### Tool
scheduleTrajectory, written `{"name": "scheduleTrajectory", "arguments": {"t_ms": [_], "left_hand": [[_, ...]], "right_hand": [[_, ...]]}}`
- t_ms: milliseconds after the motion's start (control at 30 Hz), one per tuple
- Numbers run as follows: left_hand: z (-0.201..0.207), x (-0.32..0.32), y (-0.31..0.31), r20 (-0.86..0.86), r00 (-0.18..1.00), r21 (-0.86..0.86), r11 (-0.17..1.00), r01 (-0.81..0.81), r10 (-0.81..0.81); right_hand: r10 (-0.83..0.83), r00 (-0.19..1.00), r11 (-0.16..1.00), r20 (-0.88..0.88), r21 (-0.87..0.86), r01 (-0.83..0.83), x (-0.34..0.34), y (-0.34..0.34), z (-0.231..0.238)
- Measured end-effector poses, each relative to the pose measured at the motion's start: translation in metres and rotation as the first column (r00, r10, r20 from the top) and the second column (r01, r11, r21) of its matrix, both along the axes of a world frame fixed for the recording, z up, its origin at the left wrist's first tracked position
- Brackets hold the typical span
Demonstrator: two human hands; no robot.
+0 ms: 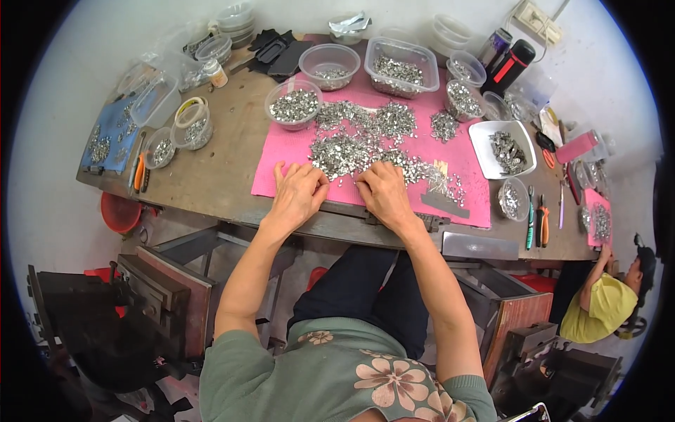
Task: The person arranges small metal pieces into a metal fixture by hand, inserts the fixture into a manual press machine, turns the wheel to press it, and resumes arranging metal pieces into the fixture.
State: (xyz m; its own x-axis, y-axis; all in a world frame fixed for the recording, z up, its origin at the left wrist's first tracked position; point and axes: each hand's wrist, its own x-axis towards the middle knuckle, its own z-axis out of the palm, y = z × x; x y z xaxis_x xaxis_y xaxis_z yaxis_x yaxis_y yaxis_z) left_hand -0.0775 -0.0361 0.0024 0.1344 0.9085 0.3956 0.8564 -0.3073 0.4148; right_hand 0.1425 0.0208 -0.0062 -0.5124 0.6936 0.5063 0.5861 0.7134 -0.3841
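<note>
My left hand [299,191] is at the front edge of the pink mat [281,151], its thumb and fingertips drawn together. Close by on the right, my right hand [384,191] has its fingers curled and pinched in. Anything held in either hand is too small or hidden to make out. Just beyond the fingertips lies a loose heap of small silvery metal pieces [336,156], with more scattered toward the right. A dark metal bar [343,208] runs along the table edge below my hands. Right of my right hand rests a flat grey metal strip [445,205].
Behind the heap stand a round plastic tub [290,127] and a rectangular tub [369,56], both holding metal pieces. A white tray [485,167], black flask [511,69] and orange-handled pliers [542,226] are at right. Left are orange-handled pliers [138,172]. Another person [605,302] works at far right.
</note>
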Motion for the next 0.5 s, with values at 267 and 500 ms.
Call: {"name": "scheduleTrajectory", "arguments": {"t_ms": [267, 500], "left_hand": [[0.004, 0.019, 0.0, 0.009, 1.0, 0.091, 0.996, -0.014, 0.013], [0.003, 0.075, -0.013, 0.244, 0.942, 0.165, 0.967, 0.194, -0.23]], "right_hand": [[0.034, 0.999, 0.999, 0.036, 0.032, -0.035, -0.007, 0.006, -0.002], [-0.021, 0.98, 0.971, -0.197, -0.239, -0.028, 0.06, -0.007, 0.017]]}}
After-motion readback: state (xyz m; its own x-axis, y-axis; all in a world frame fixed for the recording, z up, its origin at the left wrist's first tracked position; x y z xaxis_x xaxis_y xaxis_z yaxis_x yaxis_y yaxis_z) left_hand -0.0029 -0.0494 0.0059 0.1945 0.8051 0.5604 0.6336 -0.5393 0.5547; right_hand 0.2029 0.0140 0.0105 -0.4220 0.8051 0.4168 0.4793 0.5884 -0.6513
